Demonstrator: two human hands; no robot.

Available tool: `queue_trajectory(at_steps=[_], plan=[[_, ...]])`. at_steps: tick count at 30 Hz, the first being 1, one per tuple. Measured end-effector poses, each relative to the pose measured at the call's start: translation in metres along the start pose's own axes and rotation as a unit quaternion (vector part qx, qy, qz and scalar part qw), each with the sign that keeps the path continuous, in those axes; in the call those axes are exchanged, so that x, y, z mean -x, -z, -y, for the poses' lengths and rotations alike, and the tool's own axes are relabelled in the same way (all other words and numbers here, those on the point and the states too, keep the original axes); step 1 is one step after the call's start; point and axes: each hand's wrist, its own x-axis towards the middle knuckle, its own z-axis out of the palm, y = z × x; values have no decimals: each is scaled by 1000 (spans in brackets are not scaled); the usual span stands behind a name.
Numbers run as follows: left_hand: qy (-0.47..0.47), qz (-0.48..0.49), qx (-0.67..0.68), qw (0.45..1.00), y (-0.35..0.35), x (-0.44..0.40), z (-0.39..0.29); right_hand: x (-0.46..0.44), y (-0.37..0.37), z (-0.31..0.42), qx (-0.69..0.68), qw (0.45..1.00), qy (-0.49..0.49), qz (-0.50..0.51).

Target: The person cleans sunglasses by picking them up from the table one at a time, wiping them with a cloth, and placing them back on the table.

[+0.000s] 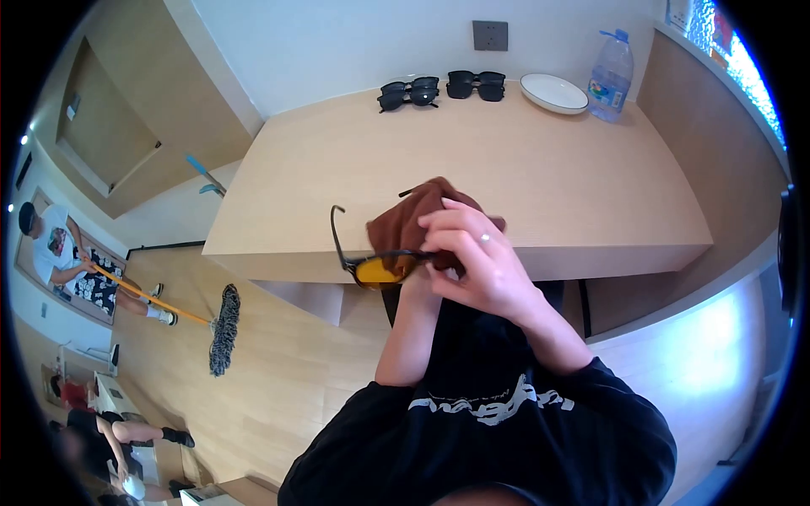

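Observation:
A pair of black-framed glasses (381,269) with yellow lenses is held up near the table's front edge, one temple arm sticking up at the left. A brown cloth (401,226) is bunched around the other side of the frame. My right hand (477,257), wearing a ring, is closed with bent fingers and thumb on the glasses and cloth by the covered lens. Below them my left hand (422,285) reaches up behind the glasses and cloth; only its wrist side shows, and its fingers are hidden.
Along the table's (337,169) back lie dark sunglasses (409,93) and more sunglasses (476,85), then a white plate (553,93) and a plastic bottle (611,76). At left, a person (63,253) holds a mop (224,331). Another person (110,438) sits lower left.

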Motion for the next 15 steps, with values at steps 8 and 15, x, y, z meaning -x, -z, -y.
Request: queue_trajectory(at_steps=[8,15], plan=[[26,-198,316,927,6,0,10,0,-20,-32,27,998,-52,3],[-121,-144,-65,980,-2,-2,-17,1,-9,-9,56,995,48,-62]])
